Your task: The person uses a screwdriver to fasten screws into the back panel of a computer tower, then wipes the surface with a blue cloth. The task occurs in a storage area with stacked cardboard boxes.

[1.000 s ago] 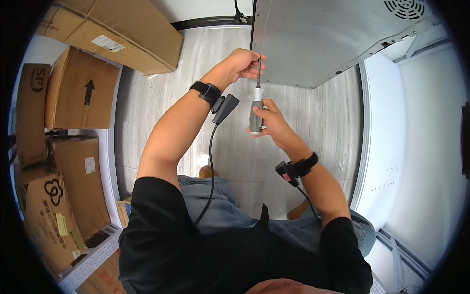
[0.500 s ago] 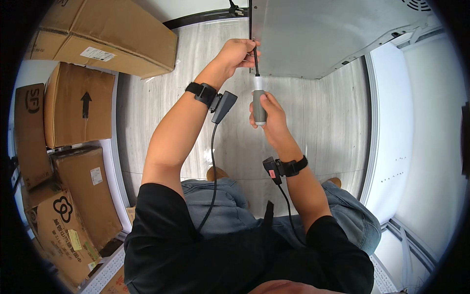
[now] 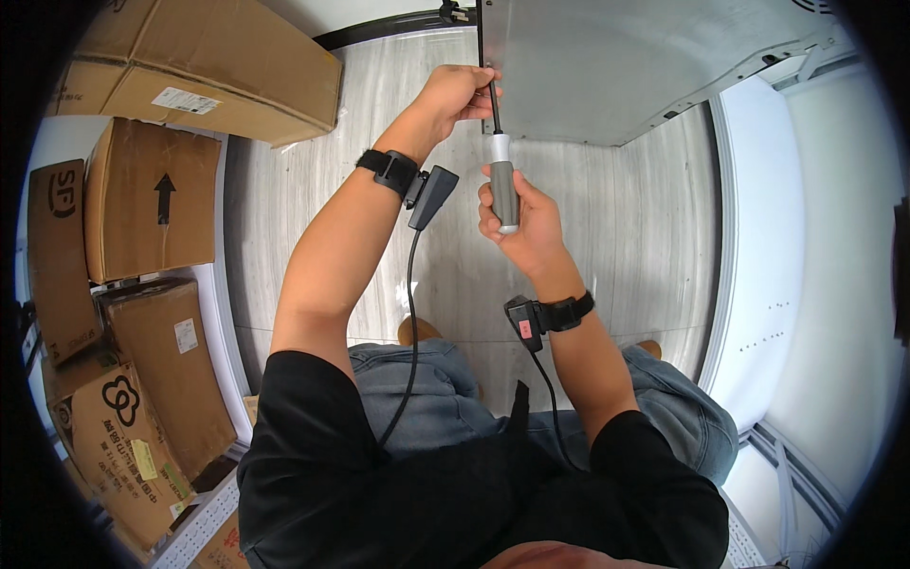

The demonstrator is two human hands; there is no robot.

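My right hand (image 3: 533,226) is wrapped round the grey handle of a screwdriver (image 3: 504,194) with a white collar and a long dark shaft. The shaft points away from me, along the left edge of a grey metal panel (image 3: 588,76). Up at the shaft's far end, my left hand (image 3: 455,100) pinches with thumb and forefinger against that edge, its other fingers slightly apart beside the shaft. My fingers hide the tip, and any screw there is too small to make out.
Cardboard boxes (image 3: 156,204) are stacked on the left, and a long carton (image 3: 218,66) lies at the far left. A power plug (image 3: 453,13) rests by the panel's far corner. White panelling (image 3: 758,256) lines the right side. Cables (image 3: 409,322) hang from both wrist straps.
My right hand's fingers have shifted round the handle, and the wrist has turned a little. The left hand stays at the shaft's end. The view has moved slightly.
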